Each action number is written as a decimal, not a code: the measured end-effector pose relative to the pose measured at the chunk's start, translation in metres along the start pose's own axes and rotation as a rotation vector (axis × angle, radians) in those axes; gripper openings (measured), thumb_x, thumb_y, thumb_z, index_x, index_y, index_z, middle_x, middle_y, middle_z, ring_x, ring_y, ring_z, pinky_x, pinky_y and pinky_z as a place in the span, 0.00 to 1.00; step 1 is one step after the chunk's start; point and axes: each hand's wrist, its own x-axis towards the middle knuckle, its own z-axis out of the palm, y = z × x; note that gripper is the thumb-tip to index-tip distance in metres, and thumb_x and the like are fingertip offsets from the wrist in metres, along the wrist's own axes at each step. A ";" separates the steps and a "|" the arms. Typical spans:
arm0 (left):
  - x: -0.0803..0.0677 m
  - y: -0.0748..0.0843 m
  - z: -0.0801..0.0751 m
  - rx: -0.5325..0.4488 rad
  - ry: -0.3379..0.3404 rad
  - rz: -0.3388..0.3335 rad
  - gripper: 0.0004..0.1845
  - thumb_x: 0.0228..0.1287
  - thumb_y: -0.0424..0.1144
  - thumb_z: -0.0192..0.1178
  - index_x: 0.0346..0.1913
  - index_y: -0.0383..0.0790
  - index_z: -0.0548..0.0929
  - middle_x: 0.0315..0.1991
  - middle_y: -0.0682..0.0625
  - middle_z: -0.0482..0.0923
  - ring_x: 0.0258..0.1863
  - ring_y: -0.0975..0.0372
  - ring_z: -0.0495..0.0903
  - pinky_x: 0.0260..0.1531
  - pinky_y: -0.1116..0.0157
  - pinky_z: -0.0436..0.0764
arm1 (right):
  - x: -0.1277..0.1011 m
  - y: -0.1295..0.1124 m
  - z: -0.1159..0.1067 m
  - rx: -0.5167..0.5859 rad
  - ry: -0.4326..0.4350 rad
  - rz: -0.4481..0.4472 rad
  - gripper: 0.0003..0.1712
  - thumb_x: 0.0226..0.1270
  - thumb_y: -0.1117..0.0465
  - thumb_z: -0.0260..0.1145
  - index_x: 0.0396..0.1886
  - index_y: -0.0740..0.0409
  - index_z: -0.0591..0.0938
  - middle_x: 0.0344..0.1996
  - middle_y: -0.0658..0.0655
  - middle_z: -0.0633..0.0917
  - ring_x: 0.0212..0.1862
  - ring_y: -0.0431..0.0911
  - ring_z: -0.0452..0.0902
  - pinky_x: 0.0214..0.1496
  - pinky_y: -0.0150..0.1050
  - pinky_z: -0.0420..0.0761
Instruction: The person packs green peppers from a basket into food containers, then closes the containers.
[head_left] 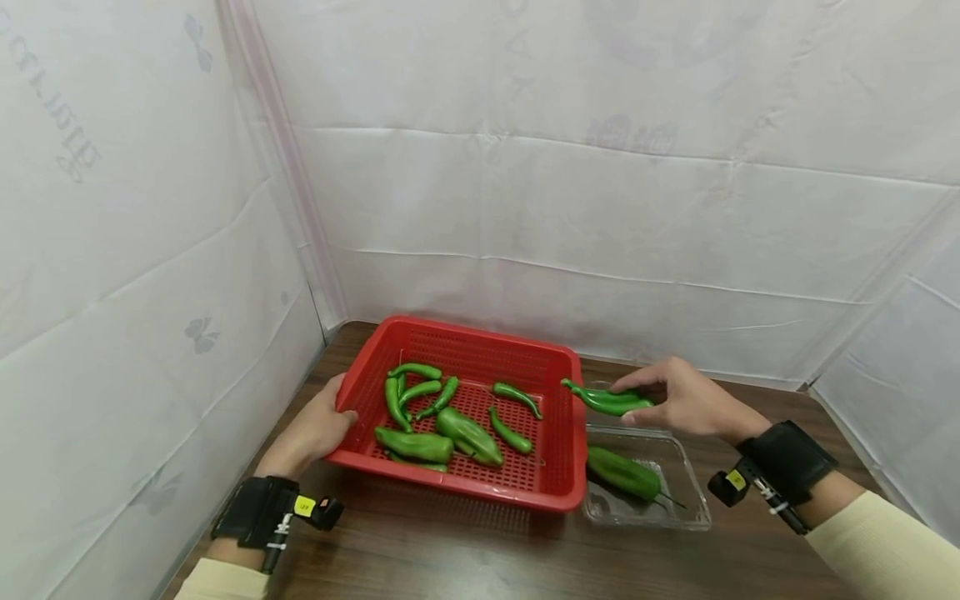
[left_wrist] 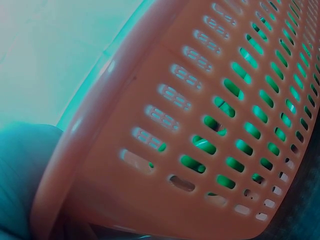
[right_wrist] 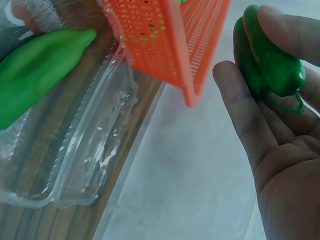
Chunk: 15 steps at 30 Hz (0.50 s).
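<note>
My left hand (head_left: 318, 423) grips the left rim of a red perforated plastic basket (head_left: 487, 333), thumb over the edge and the other fingers hidden outside it. Several small green chili peppers (head_left: 512, 431) and larger green peppers (head_left: 468, 435) lie inside. Just beyond the basket's right rim, my right hand (head_left: 693, 398) pinches a glossy green pepper (right_wrist: 270, 55) between thumb and fingers. Its narrow tip points at the basket in the head view. Below this hand, a clear plastic tray (head_left: 693, 475) holds one big green pepper (head_left: 622, 473) with a long stem.
Basket and tray are side by side over a dark wooden table (head_left: 420, 550), the basket's front edge overlapping the tray's left side in the head view. White sheeting (head_left: 600, 208) encloses the table at the back and both sides.
</note>
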 end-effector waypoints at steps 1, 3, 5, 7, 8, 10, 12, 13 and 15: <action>0.000 0.000 0.000 0.000 -0.001 0.003 0.37 0.77 0.31 0.48 0.83 0.32 0.46 0.68 0.27 0.70 0.60 0.43 0.79 0.54 0.48 0.79 | -0.003 0.002 -0.001 0.002 0.000 0.010 0.24 0.65 0.56 0.76 0.58 0.62 0.86 0.31 0.48 0.87 0.25 0.32 0.68 0.27 0.33 0.71; 0.000 0.001 0.000 0.000 0.000 0.002 0.37 0.77 0.31 0.47 0.83 0.33 0.46 0.68 0.27 0.70 0.60 0.43 0.79 0.54 0.48 0.79 | -0.009 0.005 -0.002 0.004 0.001 0.032 0.25 0.66 0.56 0.76 0.59 0.62 0.85 0.25 0.46 0.83 0.22 0.32 0.63 0.26 0.34 0.67; -0.001 0.001 0.000 0.003 0.002 0.004 0.37 0.77 0.31 0.47 0.83 0.32 0.46 0.68 0.27 0.70 0.60 0.42 0.79 0.55 0.48 0.78 | -0.014 0.008 -0.003 0.002 0.006 0.052 0.25 0.66 0.55 0.76 0.60 0.61 0.85 0.20 0.44 0.78 0.20 0.31 0.57 0.24 0.35 0.64; -0.001 0.000 0.000 0.006 0.004 0.007 0.37 0.76 0.31 0.47 0.83 0.32 0.46 0.68 0.27 0.71 0.60 0.42 0.79 0.55 0.47 0.78 | -0.018 0.010 -0.003 0.001 0.014 0.064 0.26 0.66 0.54 0.76 0.60 0.61 0.85 0.21 0.44 0.78 0.19 0.32 0.55 0.24 0.35 0.64; -0.001 0.000 0.000 0.006 0.005 0.004 0.37 0.76 0.31 0.47 0.83 0.32 0.46 0.68 0.27 0.71 0.60 0.42 0.79 0.55 0.47 0.78 | -0.019 0.011 -0.003 -0.001 0.018 0.067 0.26 0.66 0.54 0.76 0.60 0.60 0.85 0.21 0.45 0.78 0.19 0.32 0.53 0.24 0.35 0.63; -0.001 0.001 0.000 0.006 0.004 0.000 0.37 0.76 0.31 0.47 0.83 0.32 0.46 0.68 0.27 0.71 0.60 0.42 0.79 0.55 0.47 0.78 | -0.021 0.014 -0.001 -0.007 0.024 0.077 0.26 0.65 0.54 0.76 0.60 0.59 0.86 0.22 0.46 0.78 0.19 0.32 0.52 0.23 0.34 0.63; -0.002 0.001 0.000 0.003 0.003 -0.004 0.37 0.77 0.31 0.47 0.83 0.32 0.46 0.68 0.27 0.70 0.60 0.42 0.79 0.54 0.48 0.79 | -0.022 0.016 0.000 -0.011 0.029 0.083 0.26 0.64 0.54 0.77 0.59 0.59 0.86 0.25 0.47 0.79 0.18 0.33 0.51 0.23 0.34 0.63; -0.002 0.002 0.000 0.002 0.002 -0.005 0.37 0.77 0.31 0.47 0.83 0.32 0.45 0.68 0.27 0.70 0.60 0.42 0.79 0.54 0.47 0.79 | -0.023 0.017 0.000 -0.011 0.031 0.087 0.26 0.64 0.54 0.77 0.59 0.58 0.86 0.23 0.47 0.78 0.18 0.33 0.51 0.22 0.33 0.63; -0.002 0.002 0.001 0.003 0.002 -0.007 0.38 0.77 0.31 0.47 0.83 0.32 0.45 0.69 0.27 0.70 0.61 0.42 0.78 0.55 0.47 0.79 | -0.024 0.020 0.001 -0.010 0.029 0.092 0.25 0.64 0.54 0.77 0.59 0.58 0.86 0.18 0.44 0.72 0.18 0.33 0.50 0.22 0.33 0.62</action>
